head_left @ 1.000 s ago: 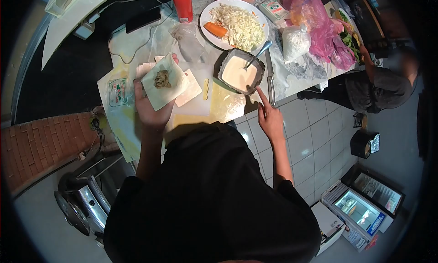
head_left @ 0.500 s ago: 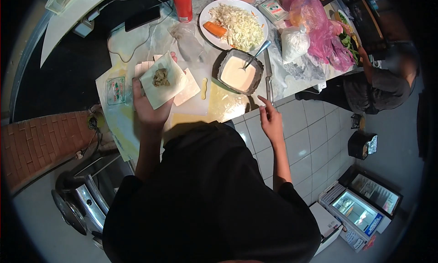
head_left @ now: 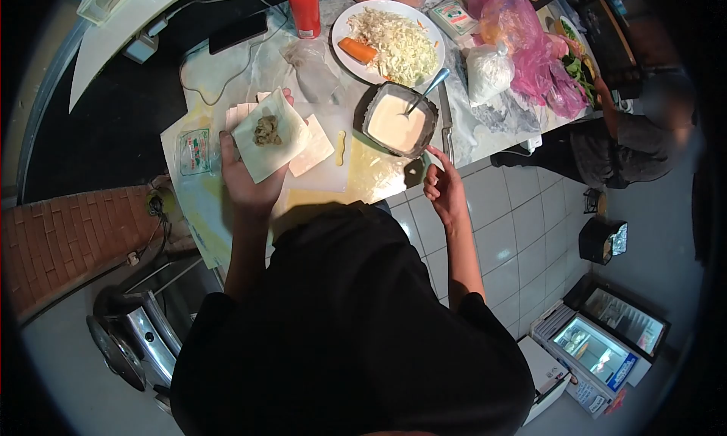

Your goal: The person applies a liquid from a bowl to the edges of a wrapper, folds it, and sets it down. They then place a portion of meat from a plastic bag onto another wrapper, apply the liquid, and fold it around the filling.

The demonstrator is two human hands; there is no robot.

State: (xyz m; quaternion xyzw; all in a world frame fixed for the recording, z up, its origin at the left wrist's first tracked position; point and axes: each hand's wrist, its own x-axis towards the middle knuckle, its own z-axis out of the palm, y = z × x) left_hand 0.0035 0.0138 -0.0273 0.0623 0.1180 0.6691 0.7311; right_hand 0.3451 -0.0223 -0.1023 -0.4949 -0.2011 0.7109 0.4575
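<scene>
On my left hand [head_left: 251,188] lies a square pale dough wrapper [head_left: 289,139], held from beneath with the thumb along its left edge and fingertips past its top edge. A small heap of greyish-brown filling [head_left: 267,130] rests in its middle. More square wrappers [head_left: 312,150] are on the table behind and beside it. My right hand [head_left: 447,188] holds nothing; its fingers are apart, some bent, with the fingertips by the near right rim of a dark square bowl [head_left: 428,137]. In that bowl are a creamy liquid [head_left: 394,122] and a spoon [head_left: 432,86].
Beyond the bowl stands a white plate [head_left: 342,57] with shredded cabbage and a carrot piece [head_left: 357,50]. A knife [head_left: 446,126] lies right of the bowl. Nearby are a red bottle [head_left: 304,12], a bag of white powder [head_left: 488,74] and pink plastic bags [head_left: 522,50]. Another person [head_left: 628,144] works at the right.
My right hand has moved slightly up and left toward the bowl's near corner, its fingers curling more. My left hand keeps the wrapper and filling in the same place.
</scene>
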